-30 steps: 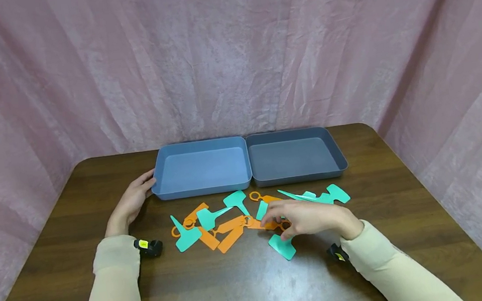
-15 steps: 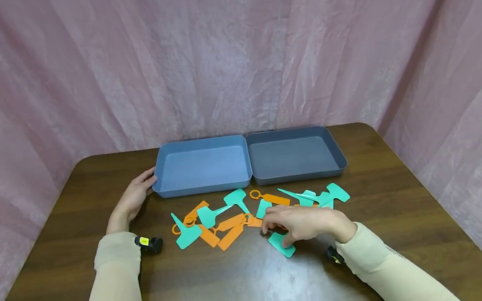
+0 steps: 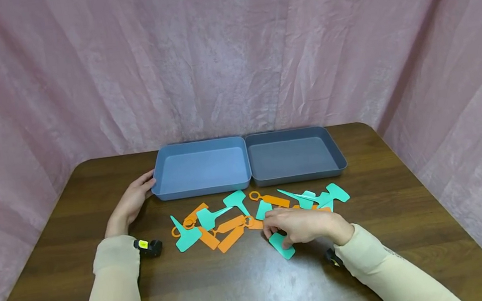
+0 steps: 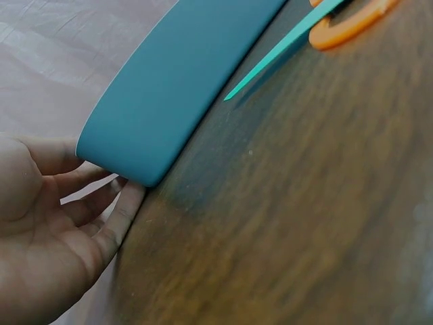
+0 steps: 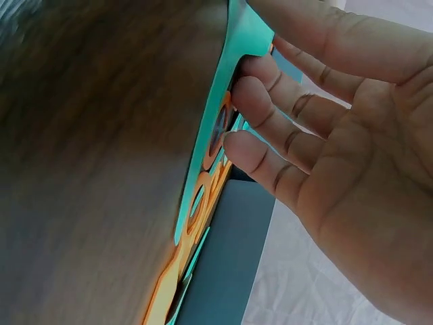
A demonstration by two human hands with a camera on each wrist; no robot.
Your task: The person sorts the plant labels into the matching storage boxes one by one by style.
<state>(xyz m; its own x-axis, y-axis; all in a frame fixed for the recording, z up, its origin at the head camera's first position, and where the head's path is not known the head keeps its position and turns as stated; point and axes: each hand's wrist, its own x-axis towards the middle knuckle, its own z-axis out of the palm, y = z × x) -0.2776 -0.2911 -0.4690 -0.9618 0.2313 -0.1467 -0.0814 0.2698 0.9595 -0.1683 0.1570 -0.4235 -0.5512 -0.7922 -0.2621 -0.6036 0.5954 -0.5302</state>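
Observation:
My left hand (image 3: 133, 200) rests against the left end of the blue tray (image 3: 203, 192), its fingers touching the outer wall near the front corner. In the left wrist view, fingertips (image 4: 128, 196) lie at the tray's lower corner. My right hand (image 3: 306, 224) pinches a teal T-shaped plant label (image 3: 281, 247) low over the table, thumb on its near side and fingertips at its upper edge. The right wrist view shows that label (image 5: 245, 32) edge-on, its thin stem running beside the curled fingers (image 5: 260, 112). Part of it is hidden under the hand.
Several other teal plant labels (image 3: 187, 238) and orange ring-ended tags (image 3: 231, 239) lie scattered and overlapping in front of the trays. A dark grey tray (image 3: 300, 178) stands beside the blue one. A pink curtain (image 3: 229, 56) hangs behind the wooden table (image 3: 204, 295).
My right hand has come down and slightly left onto the teal plant label, its thumb and fingers closing in on it. The left hand stays at the blue tray.

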